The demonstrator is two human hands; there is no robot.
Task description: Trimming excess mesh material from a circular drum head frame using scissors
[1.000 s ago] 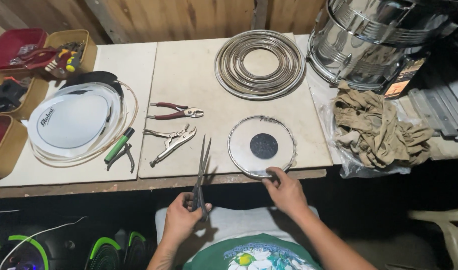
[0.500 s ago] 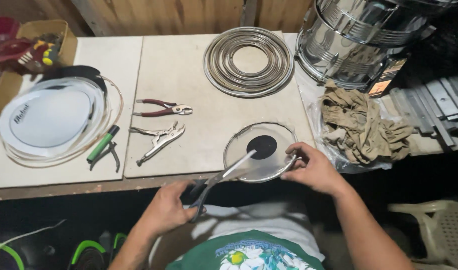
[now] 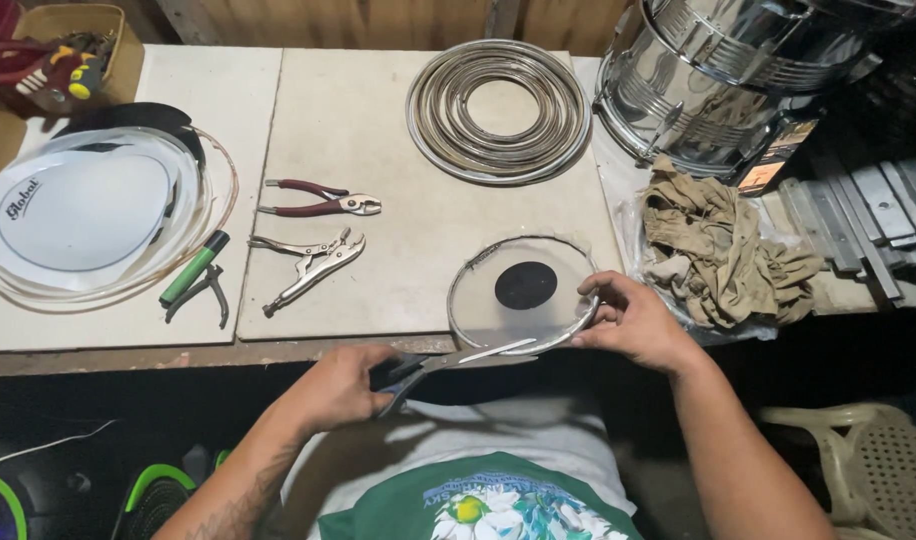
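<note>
Ctr-bottom of frame: your left hand [image 3: 343, 385] fingers closed on scissors [image 3: 448, 362]; right hand [image 3: 633, 322] fingers pinch clear drumhead [image 3: 523, 292] at tabletop [image 3: 398, 150] edge.

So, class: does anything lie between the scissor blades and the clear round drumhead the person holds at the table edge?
Nothing visible does. The left hand holds the scissors, whose open blades already reach the near rim of the clear drumhead. The right hand holds that rim on the far side of the blades; the pliers lie well clear.
</note>
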